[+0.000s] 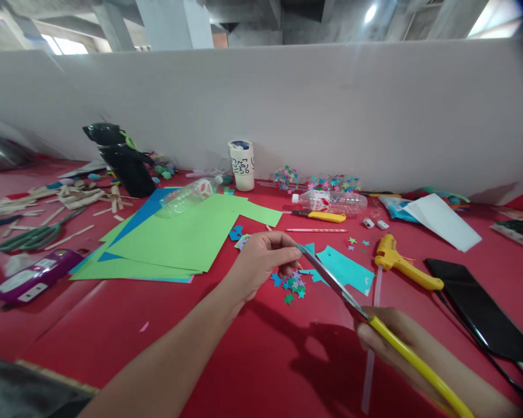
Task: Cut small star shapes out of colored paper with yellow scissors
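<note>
My right hand (pixel 386 334) is closed round yellow-handled scissors (pixel 348 299), whose blades point up and left. The blade tips reach the fingertips of my left hand (pixel 265 255). Thumb and forefinger of that hand are pinched together; whatever lies between them is too small to make out. Below the left fingers is a small pile of paper stars (pixel 291 284) in blue, green and purple. Cut turquoise paper (pixel 346 270) lies on the table behind the blades, partly covered by them.
Green paper sheets (pixel 178 238) spread at left, a clear bottle (pixel 187 197) on them. Behind are a yellow cutter (pixel 326 216), a pencil (pixel 316 230) and another bottle (pixel 331 202). A yellow glue gun (pixel 405 264) and black phone (pixel 479 307) lie right; green scissors (pixel 39 235) far left.
</note>
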Demonstrator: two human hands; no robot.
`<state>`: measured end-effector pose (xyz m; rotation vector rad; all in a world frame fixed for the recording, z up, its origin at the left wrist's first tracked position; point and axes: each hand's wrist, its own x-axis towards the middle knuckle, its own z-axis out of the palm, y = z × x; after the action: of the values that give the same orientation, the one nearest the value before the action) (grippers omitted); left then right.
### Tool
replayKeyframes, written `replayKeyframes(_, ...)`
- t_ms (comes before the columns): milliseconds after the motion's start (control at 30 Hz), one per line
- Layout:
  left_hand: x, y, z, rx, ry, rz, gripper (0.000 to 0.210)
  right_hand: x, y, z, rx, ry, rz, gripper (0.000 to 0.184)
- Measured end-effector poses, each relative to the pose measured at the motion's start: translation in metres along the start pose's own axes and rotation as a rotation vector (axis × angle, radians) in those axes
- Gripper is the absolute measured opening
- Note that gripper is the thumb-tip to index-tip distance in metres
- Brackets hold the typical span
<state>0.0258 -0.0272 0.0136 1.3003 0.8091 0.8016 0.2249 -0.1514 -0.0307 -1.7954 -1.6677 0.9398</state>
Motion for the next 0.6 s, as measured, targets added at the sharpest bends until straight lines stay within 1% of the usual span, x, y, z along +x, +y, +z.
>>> replayKeyframes(133, 0.0004, 0.0006, -0.0002, -0.003, 0.0, -0.015, 0.01, 0.0018, 0.0022, 0.0026, -0.017, -0.052, 0.037, 0.059)
replayKeyframes(300, 0.0009, -0.0002, -0.0015, -0.015, -0.013, -0.026, 0.01, 0.0028, 0.0051, 0.0035, -0.017, -0.057, 0.042, 0.059)
replayKeyframes(467, 0.0011, -0.0012, -0.0013, -0.033, -0.012, -0.04, 0.01, 0.0044, 0.0093, 0.003, -0.03, -0.084, 0.018, 0.058)
replayKeyframes(600, 0.0009, -0.0006, -0.0005, -0.061, -0.014, -0.055, 0.011, 0.004, 0.0059, 0.0022, -0.012, -0.071, 0.038, 0.058)
